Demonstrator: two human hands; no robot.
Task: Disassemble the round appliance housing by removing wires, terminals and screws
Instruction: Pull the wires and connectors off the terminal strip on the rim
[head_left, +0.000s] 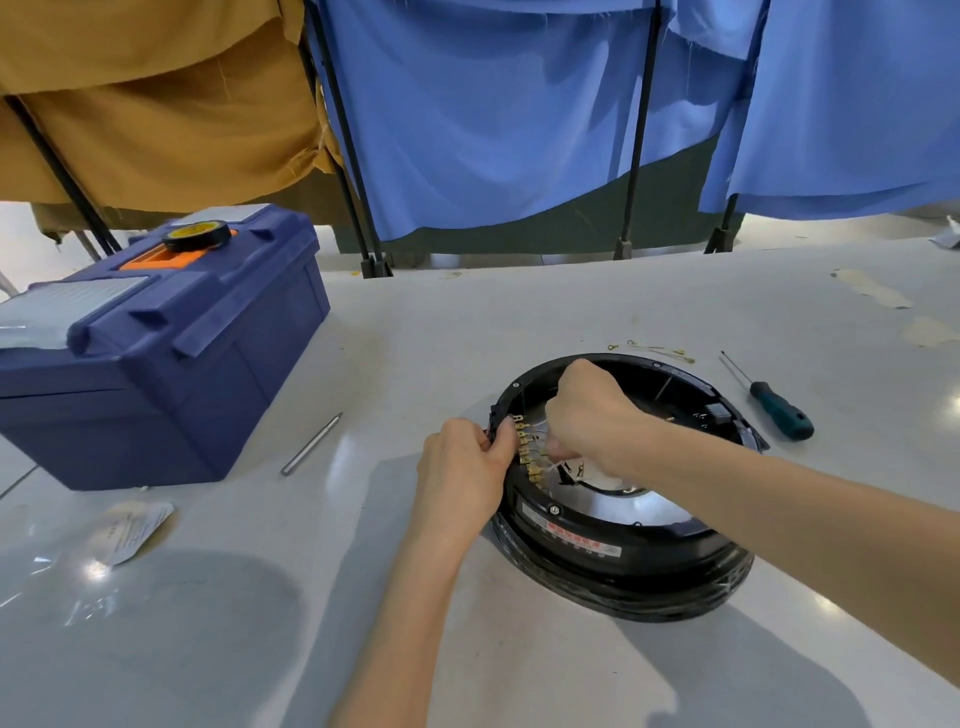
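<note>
The housing (623, 566) sits on the bench (467, 322). The left hand (465, 465) grips its left rim. The right hand (587, 415), fingers curled, pinches a wire (569, 458) just right of the terminal row (527, 452), which runs between both hands.

Right hand (587, 410): fingers curled under, tips and anything they pinch hidden. Housing (649, 569) label (571, 543), just nearer than fingers: print too small to read. Toolbox (156, 353), far left of fingers: cut by frame edge.
</note>
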